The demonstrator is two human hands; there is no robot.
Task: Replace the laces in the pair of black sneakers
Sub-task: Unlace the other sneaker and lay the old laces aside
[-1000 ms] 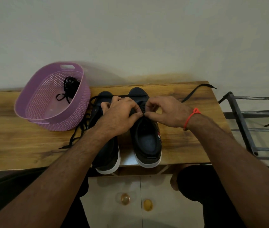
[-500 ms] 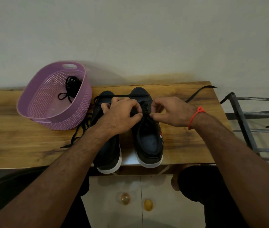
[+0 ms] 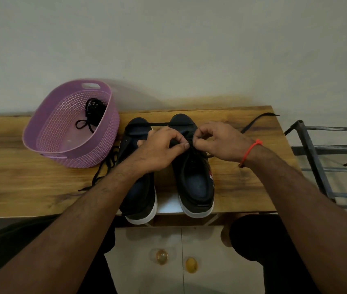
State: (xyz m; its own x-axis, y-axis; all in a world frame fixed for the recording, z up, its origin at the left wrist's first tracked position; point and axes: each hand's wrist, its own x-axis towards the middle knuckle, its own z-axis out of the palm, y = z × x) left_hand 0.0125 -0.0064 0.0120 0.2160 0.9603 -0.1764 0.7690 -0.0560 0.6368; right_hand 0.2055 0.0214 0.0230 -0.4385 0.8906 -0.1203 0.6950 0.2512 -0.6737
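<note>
Two black sneakers with white soles stand side by side on the wooden table (image 3: 30, 183), heels toward me. My left hand (image 3: 160, 149) reaches across the left sneaker (image 3: 138, 194) and pinches the upper of the right sneaker (image 3: 196, 181) at its eyelets. My right hand (image 3: 219, 141) pinches a black lace (image 3: 253, 123) at the same spot; the lace's free end trails to the table's far right corner. Another stretch of lace runs across both toes. A loose black lace (image 3: 104, 166) lies left of the left sneaker.
A purple perforated basket (image 3: 49, 128) sits at the back left with a bundled black lace (image 3: 93, 109) inside. A grey metal rack (image 3: 321, 166) stands to the right of the table. A wall rises right behind the table.
Both hands have stayed at the right sneaker's eyelets, with the right hand shifting slightly right. The view has tilted a little.
</note>
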